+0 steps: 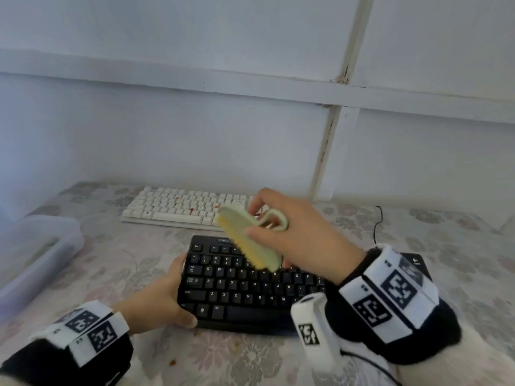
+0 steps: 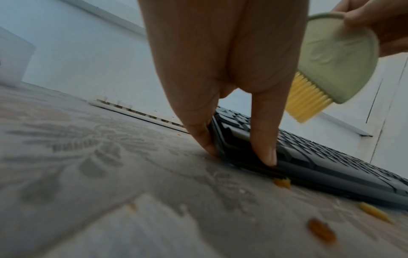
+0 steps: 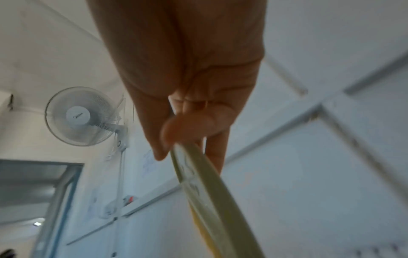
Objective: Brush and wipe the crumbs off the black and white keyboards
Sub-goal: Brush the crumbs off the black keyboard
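My right hand [image 1: 301,240] pinches the loop handle of the pale green plastic brush with yellow bristles [image 1: 250,240], holding it tilted just above the black plastic keyboard [image 1: 245,291]. My left hand [image 1: 164,299] clasps that keyboard's left end, thumb on its front edge. The white plastic keyboard [image 1: 178,207] lies behind, bearing orange crumbs [image 1: 192,209].
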`<action>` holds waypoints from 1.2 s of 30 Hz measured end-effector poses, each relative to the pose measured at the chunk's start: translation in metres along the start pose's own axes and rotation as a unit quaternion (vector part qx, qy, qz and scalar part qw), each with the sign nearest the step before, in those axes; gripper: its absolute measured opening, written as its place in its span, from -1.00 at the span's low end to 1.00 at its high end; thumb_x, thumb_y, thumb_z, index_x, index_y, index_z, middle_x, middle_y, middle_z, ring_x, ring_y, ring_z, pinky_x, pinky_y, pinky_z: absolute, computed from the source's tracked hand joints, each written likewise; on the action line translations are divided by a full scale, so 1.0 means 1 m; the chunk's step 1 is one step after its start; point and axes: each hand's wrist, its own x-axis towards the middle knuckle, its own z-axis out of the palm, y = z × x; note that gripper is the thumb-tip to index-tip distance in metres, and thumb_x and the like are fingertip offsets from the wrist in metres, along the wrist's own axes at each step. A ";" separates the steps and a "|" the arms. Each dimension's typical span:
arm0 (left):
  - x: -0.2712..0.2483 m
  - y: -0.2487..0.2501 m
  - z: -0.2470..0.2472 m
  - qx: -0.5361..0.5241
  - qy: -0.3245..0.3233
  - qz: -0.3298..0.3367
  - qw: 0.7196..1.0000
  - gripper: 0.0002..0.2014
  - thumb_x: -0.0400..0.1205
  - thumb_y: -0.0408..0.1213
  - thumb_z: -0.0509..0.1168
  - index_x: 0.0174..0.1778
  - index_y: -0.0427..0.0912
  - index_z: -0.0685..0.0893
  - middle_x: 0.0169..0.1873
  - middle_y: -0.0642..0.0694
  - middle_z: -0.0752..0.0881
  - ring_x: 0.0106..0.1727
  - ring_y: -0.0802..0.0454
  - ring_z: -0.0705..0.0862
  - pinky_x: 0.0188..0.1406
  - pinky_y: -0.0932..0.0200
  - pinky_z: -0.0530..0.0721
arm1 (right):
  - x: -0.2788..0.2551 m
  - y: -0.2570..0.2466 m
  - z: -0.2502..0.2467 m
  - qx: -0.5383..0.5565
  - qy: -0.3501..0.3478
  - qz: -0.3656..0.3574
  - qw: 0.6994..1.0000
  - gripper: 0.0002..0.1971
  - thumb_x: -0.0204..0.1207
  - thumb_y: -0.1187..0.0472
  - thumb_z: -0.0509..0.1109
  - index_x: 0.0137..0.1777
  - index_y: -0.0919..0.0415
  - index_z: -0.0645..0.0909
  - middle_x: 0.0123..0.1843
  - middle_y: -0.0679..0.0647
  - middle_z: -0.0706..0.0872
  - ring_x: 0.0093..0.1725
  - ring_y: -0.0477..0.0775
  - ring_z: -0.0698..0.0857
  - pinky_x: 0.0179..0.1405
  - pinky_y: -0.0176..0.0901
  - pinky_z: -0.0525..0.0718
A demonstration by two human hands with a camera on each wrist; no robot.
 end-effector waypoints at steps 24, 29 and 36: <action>-0.001 0.003 0.000 0.010 -0.007 -0.005 1.000 0.11 0.16 -0.41 0.55 0.20 0.68 -0.02 0.26 0.17 0.58 0.27 0.08 0.61 0.32 -0.04 0.58 | 0.019 0.019 0.066 0.051 0.199 0.029 0.978 -0.84 0.50 -0.10 0.22 -0.31 -0.20 0.42 -0.29 -0.23 0.61 -0.13 -0.14 0.62 0.17 0.11 0.59; -0.001 0.004 0.000 0.008 -0.003 -0.010 1.000 0.10 0.16 -0.44 0.54 0.21 0.63 -0.01 0.24 0.13 0.59 0.26 0.08 0.62 0.32 -0.02 0.58 | 0.019 0.019 0.075 0.026 0.204 0.020 0.978 -0.85 0.53 -0.14 0.17 -0.27 -0.24 0.40 -0.23 -0.26 0.63 -0.02 -0.01 0.63 0.20 0.22 0.55; 0.000 0.000 0.001 -0.002 -0.003 -0.009 1.000 0.13 0.07 -0.35 0.56 0.20 0.70 0.00 0.24 0.17 0.59 0.27 0.07 0.62 0.32 -0.08 0.59 | 0.012 0.022 0.061 -0.019 0.246 0.041 0.968 -0.89 0.59 0.00 0.20 -0.18 -0.14 0.41 -0.18 -0.20 0.64 0.04 -0.01 0.58 0.30 0.31 0.44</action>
